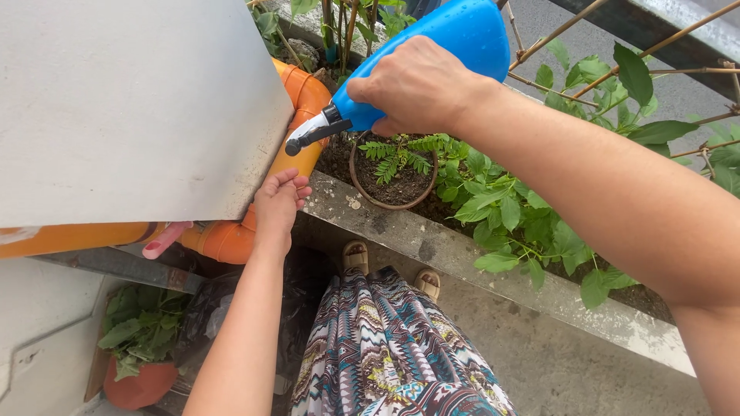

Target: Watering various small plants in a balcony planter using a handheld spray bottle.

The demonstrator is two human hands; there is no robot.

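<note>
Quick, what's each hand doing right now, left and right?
Left hand: wrapped around the orange pipe, gripping it.
Right hand: closed around the blue spray bottle, nozzle over the small pot.

Soft, even daylight, bright and without hard shadows. The white panel [131,100] at upper left is nearly washed out. Focus is sharp on the leaves [501,208]; the forearm at right looms large, stretched by the wide lens.

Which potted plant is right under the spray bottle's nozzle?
The fern-like seedling in the round brown pot below the nozzle; the terracotta pot sits far down on the floor.
</note>
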